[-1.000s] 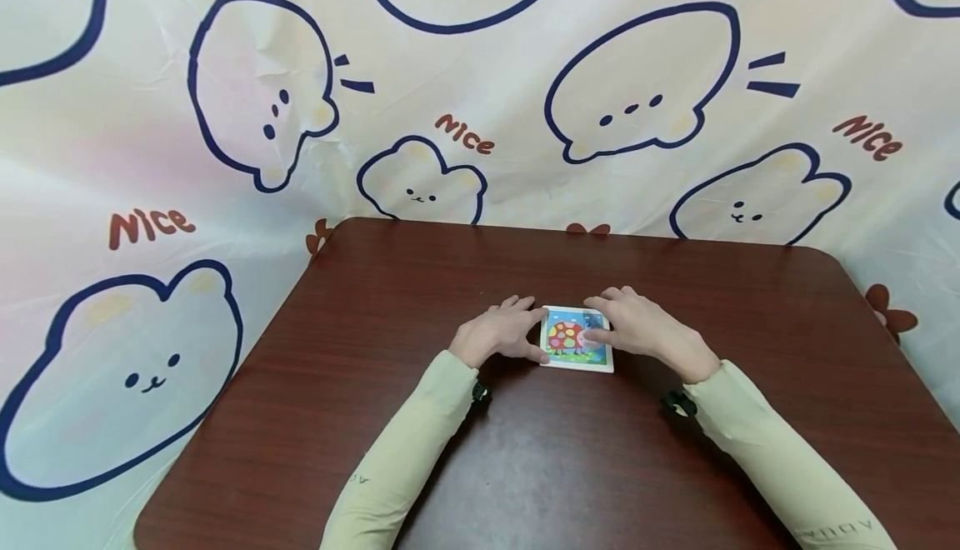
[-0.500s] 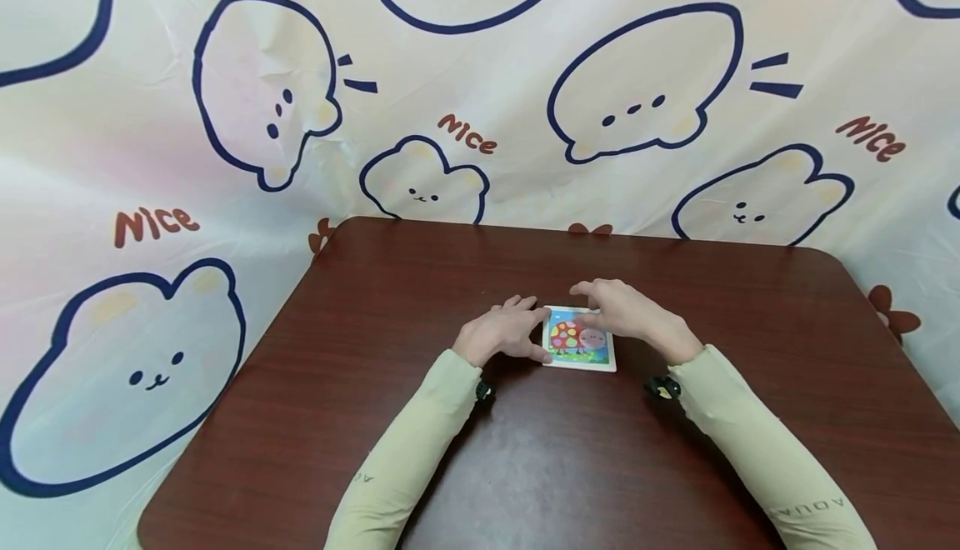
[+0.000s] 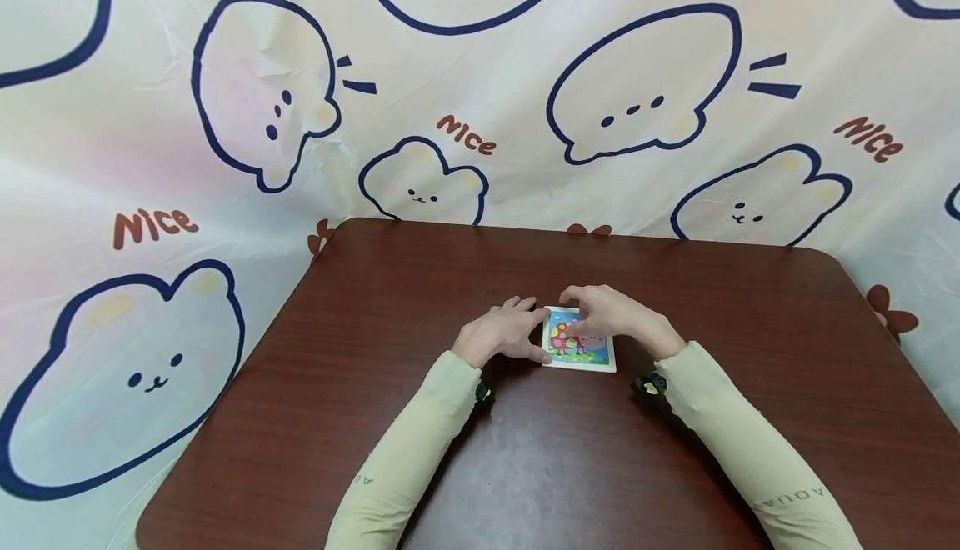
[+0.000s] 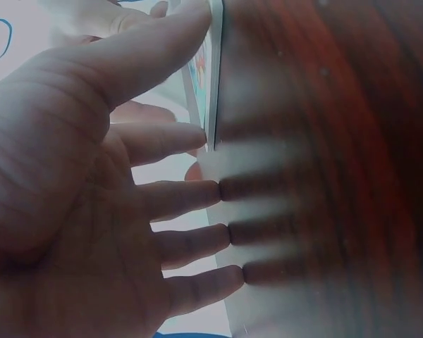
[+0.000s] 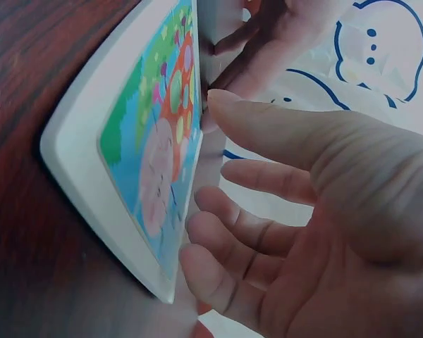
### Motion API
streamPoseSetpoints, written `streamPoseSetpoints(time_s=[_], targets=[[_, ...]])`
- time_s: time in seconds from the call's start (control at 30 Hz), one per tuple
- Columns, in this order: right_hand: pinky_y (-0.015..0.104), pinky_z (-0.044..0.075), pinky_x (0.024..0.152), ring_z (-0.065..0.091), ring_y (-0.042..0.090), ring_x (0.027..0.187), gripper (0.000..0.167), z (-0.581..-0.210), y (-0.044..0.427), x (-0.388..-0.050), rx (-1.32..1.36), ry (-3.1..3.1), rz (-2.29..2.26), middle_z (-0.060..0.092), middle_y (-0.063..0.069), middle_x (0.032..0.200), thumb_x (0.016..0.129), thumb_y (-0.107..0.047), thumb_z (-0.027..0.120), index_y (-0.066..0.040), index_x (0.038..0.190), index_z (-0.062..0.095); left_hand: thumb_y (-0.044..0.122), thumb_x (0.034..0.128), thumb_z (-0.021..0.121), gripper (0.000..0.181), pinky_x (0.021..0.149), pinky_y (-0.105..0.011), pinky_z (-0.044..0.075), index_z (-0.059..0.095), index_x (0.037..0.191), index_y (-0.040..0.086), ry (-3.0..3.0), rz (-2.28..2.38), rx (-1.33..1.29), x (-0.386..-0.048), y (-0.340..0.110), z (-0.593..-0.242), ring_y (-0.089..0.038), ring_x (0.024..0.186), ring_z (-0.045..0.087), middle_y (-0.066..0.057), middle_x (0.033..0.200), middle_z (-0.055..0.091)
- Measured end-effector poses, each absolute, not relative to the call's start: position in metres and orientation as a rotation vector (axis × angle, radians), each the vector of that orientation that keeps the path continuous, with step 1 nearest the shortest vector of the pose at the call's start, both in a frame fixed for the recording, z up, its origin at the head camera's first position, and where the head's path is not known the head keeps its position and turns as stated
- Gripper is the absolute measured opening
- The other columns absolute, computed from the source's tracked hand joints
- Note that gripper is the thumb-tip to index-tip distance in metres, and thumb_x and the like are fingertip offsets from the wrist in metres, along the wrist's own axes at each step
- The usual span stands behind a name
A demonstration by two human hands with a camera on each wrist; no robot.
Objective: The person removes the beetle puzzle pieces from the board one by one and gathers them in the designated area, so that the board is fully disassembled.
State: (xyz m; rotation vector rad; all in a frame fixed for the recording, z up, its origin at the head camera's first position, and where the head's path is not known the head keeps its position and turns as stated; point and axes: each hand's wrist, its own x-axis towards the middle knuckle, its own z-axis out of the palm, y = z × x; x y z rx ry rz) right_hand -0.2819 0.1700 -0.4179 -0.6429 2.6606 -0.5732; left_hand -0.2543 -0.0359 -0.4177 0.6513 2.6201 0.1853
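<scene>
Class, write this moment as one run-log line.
board: flat on table; left hand: at its left edge; right hand: partly over it

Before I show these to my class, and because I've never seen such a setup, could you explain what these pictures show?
There's no machine: these are one person's two bare hands, filmed by worn cameras. The head view looks forward and down over a brown table, with a cartoon-printed backdrop behind. Each wrist view looks closely at its own hand. On the table lies a flat, white-edged picture board showing a spotted, ladybird-like creature. The left hand has its thumb and index finger at the board's left edge. The right hand reaches over the board; whether its thumb touches is hard to tell. Neither hand grips anything.
</scene>
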Motion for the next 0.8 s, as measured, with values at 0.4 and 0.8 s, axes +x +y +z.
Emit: streamPoseSetpoints(time_s=[0.4, 0.8], targets=[[0.03, 0.049, 0.069, 0.057, 0.02, 0.083, 0.05, -0.427, 0.166, -0.287, -0.603, 2.639, -0.531, 0.064, 0.007, 0.098, 0.083, -0.037, 0.079, -0.013, 0.123, 0.061, 0.059, 0.0864, 0.065, 0.083, 0.121, -0.053, 0.02, 0.028, 0.156, 0.03, 2.626, 0.213, 0.637, -0.2548, -0.0365, -0.4188, -0.031, 0.154, 0.01, -0.008, 0.166, 0.015], [0.033, 0.05, 0.073, 0.056, 0.022, 0.088, 0.049, -0.428, 0.1633, -0.2864, -0.615, 2.627, -0.539, 0.061, 0.01, 0.103, 0.084, -0.034, 0.078, -0.012, 0.124, 0.059, 0.062, 0.0851, 0.065, 0.082, 0.12, -0.056, 0.017, 0.03, 0.154, 0.035, 2.638, 0.257, 0.611, -0.2544, -0.0423, -0.4192, -0.034, 0.153, 0.008, -0.009, 0.166, 0.014]])
